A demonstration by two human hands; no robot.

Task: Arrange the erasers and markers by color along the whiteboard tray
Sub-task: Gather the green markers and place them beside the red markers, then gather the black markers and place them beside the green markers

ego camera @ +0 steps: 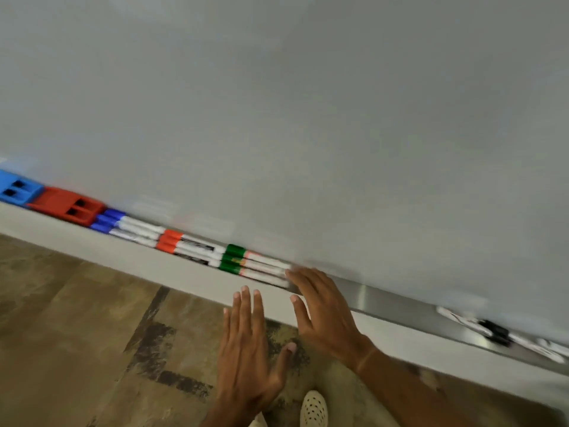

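Note:
Along the whiteboard tray (388,300) lie, from left to right, a blue eraser (17,189), a red eraser (66,205), blue-capped markers (123,224), orange-red-capped markers (181,246) and green-capped markers (249,265). Further right a black-capped marker (492,331) lies blurred in the tray. My right hand (323,306) is flat and open, its fingertips touching the right ends of the green markers. My left hand (249,340) hovers open below the tray's front edge, holding nothing.
The whiteboard (308,118) fills the upper view. Below the tray runs a pale ledge (92,245), then a brown patterned floor (77,334). A pale perforated shoe (314,408) shows at the bottom.

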